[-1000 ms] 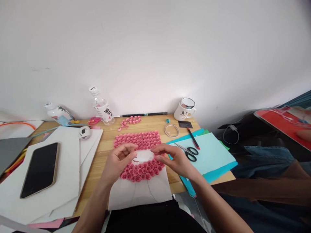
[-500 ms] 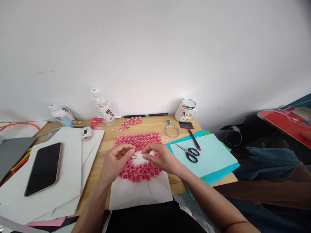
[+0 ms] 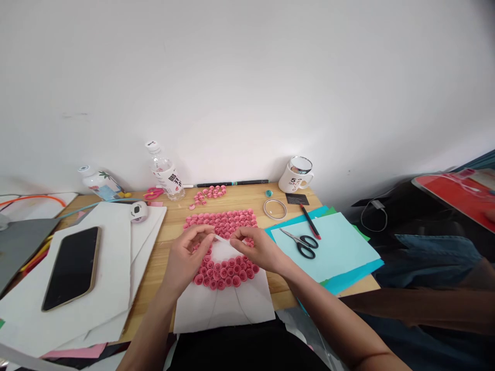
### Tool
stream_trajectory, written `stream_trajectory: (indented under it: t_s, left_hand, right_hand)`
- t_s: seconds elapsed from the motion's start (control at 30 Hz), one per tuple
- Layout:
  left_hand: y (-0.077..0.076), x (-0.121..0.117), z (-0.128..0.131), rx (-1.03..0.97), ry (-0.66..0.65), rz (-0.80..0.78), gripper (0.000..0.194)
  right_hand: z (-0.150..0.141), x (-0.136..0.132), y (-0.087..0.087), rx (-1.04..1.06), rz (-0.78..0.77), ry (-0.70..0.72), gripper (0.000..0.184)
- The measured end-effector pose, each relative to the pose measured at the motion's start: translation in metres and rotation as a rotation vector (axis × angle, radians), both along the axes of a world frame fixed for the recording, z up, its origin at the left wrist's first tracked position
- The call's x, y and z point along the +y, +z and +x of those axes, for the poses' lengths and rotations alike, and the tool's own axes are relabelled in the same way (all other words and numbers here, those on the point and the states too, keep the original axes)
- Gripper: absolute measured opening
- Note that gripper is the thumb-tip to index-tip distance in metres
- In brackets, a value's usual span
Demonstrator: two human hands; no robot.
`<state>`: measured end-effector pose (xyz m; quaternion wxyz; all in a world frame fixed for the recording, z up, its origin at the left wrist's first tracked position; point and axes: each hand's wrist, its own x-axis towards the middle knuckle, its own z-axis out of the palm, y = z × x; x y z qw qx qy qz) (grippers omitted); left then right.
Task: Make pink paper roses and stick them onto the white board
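Observation:
A short, narrow white strip of tape [image 3: 221, 238] stretches between my two hands, above the white middle of the paper. My left hand [image 3: 189, 252] pinches its left end between thumb and forefinger. At the other end, my right hand [image 3: 258, 248] is closed in a pinch too. Beneath them lies a white sheet [image 3: 193, 312] with pencil lines along its lower part. Rolled pink paper roses [image 3: 220, 275] cover much of the sheet in tight rows, around a bare white patch. My hands hide some roses at both sides.
Loose pink roses [image 3: 211, 193] lie behind the sheet. A tape roll [image 3: 275, 209], scissors [image 3: 303, 245], a pen [image 3: 310, 221] and blue paper [image 3: 336, 247] are rightward. A mug [image 3: 294, 178] and bottle [image 3: 170, 178] stand near the wall. A phone [image 3: 71, 269] lies on papers at left.
My right hand has shifted slightly to the right and the left hand a little upward. The white strip now shows drawn out between the fingertips.

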<state>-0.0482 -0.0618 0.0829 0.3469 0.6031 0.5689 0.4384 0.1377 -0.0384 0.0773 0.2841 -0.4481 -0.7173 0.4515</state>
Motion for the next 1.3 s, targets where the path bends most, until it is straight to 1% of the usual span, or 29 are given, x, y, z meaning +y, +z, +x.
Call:
stream_trajectory:
  t_s: [0.1,0.2,0.27,0.37,0.47,0.6,0.7,0.77,0.87,0.93,1.07,1.13,1.23,1.3]
  left_hand:
    - [-0.003,0.002,0.0,0.166,-0.061,0.126,0.026]
    - [-0.005,0.004,-0.002,0.294,-0.153,0.184,0.028]
    - [-0.007,0.004,-0.003,0.355,-0.228,0.214,0.025]
    - [-0.01,0.005,-0.001,0.441,-0.307,0.307,0.017]
    - [-0.012,0.006,0.002,0.495,-0.335,0.368,0.015]
    - [-0.009,0.007,0.002,0.548,-0.328,0.406,0.014]
    - [-0.005,0.008,-0.001,0.577,-0.33,0.414,0.015]
    - [-0.003,0.008,-0.002,0.588,-0.334,0.4,0.015]
    - [-0.002,0.008,-0.004,0.588,-0.331,0.382,0.017]
    - [-0.003,0.008,-0.004,0.585,-0.327,0.385,0.017]
    - [-0.004,0.008,-0.005,0.545,-0.321,0.41,0.015]
    - [-0.003,0.007,-0.005,0.522,-0.335,0.394,0.015]
    - [-0.001,0.005,-0.004,0.492,-0.36,0.354,0.017]
    - [0.001,0.004,-0.003,0.463,-0.353,0.358,0.018]
  right_hand:
    - [0.001,0.002,-0.004,0.043,-0.033,0.009,0.019]
    - [0.002,0.002,-0.006,0.043,-0.029,0.027,0.018]
    - [0.003,0.0,-0.006,0.004,-0.013,0.029,0.017]
    - [0.004,-0.002,-0.003,-0.041,0.002,0.038,0.013]
    - [0.004,-0.004,0.001,-0.082,0.014,0.035,0.011]
    - [0.002,-0.003,0.005,-0.172,0.098,0.024,0.011]
    - [0.0,-0.002,0.006,-0.22,0.16,0.038,0.006]
    - [-0.002,-0.001,0.005,-0.259,0.198,0.033,0.008]
    - [-0.006,-0.001,0.005,-0.301,0.27,0.027,0.004]
    - [-0.008,-0.002,0.006,-0.311,0.3,0.031,0.01]
    - [-0.013,-0.007,0.012,-0.367,0.333,0.01,0.013]
    - [-0.014,-0.01,0.017,-0.401,0.357,0.007,0.014]
    - [-0.013,-0.009,0.022,-0.392,0.356,0.039,0.016]
    - [-0.01,-0.005,0.022,-0.31,0.277,0.073,0.016]
